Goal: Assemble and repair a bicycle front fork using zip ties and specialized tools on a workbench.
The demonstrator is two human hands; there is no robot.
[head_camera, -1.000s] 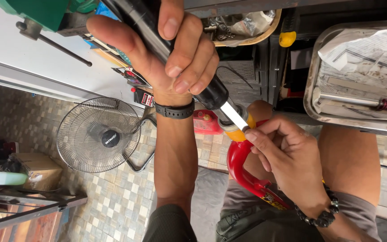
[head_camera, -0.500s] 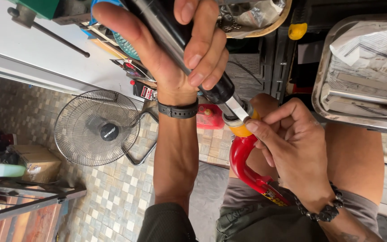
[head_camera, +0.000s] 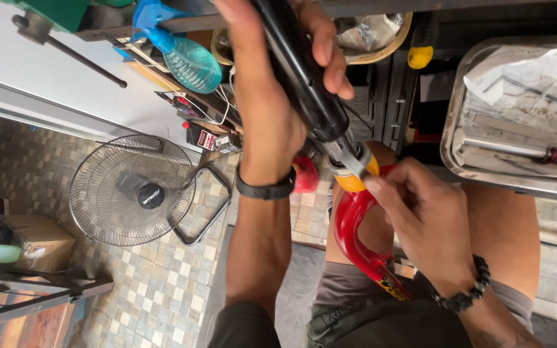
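Black tube (head_camera: 304,84) is wrapped by the left hand (head_camera: 272,109) and held slanted above the lap, its metal end meeting the yellow collar (head_camera: 356,180) of a red fork (head_camera: 352,238). Right hand (head_camera: 430,225) has fingertips pinched at that joint. Judged partway: parts are mated, seating unconfirmed. Floor fan (head_camera: 138,190) stands apart.

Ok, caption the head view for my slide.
Left hand grips a black tube; right hand fingers its yellow collar above a red bracket.
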